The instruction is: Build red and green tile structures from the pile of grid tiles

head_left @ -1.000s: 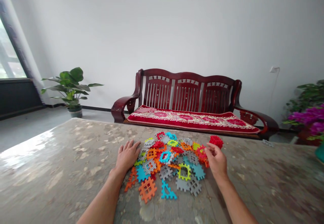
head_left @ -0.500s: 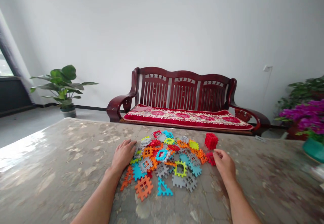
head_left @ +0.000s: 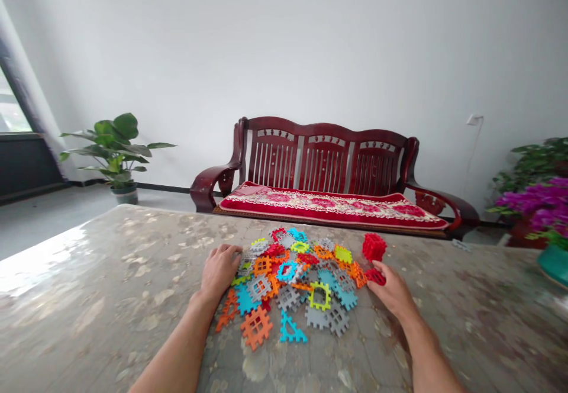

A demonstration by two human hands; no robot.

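Observation:
A heap of toothed plastic building tiles (head_left: 289, 298) in grey, orange, blue, lime and red lies between my hands. My left hand (head_left: 220, 270) rests palm down against the heap's left edge, its fingers loosely spread and its fingertips next to a lime tile. At the right edge, my right hand (head_left: 393, 289) has thumb and fingers around a red tile (head_left: 376, 276) low over the table. Just beyond it stands a red cube (head_left: 374, 247) built of such tiles. Nearest to me are an orange window tile (head_left: 257, 327) and a blue triangular tile (head_left: 292, 328).
The table (head_left: 133, 298) has a patterned, glossy cover. Behind it stands a dark red wooden bench (head_left: 323, 162) with a red floral cushion. Purple flowers in a teal pot (head_left: 554, 264) are at the right edge. A small grey piece (head_left: 462, 244) lies at the far right.
My right thumb and fingers have spread around the red tile, which now sits tilted between them. My left hand stays at the heap. The whole view has shifted slightly.

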